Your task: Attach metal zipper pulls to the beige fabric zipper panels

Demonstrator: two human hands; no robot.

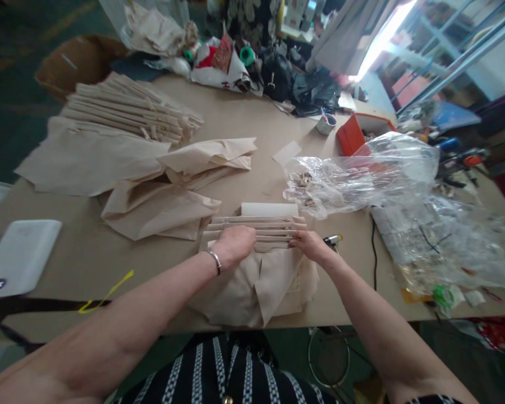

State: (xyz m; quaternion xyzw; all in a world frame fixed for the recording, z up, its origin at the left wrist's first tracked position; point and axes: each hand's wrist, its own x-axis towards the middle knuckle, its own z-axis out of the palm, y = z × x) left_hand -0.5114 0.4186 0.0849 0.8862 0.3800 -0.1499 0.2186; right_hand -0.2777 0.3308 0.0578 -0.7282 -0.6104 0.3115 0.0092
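Left hand (238,244): In the head view, I saw its fingers curled over the folds, fingertips hidden; I could not tell how tightly they closed.
Right hand (309,244): Thumb and fingers were pinched nearly together on the folds' right edge.
Beige cloth stack (239,294): It lay beneath and between both hands' fingers, loose cloth spreading from them toward the body.
Skewed folds: I judged that uneven pull between the hands could twist the layers, and a slack pinch could let the edges fan out.
Loose flaps: On the near side of the fingers, they could snag under a forearm and drag the folds.
White block (269,209): Just beyond the fingers, it stood in the way of any push forward.
Dark tool (332,240): Just right of the right fingers, an outward sweep could knock it.
Loose cloth (160,210): Left of the left fingers, near enough to tangle.
Clear plastic bag (362,177): Beyond the right fingers, it crowded that side.
Black cord (375,252): Farther right.
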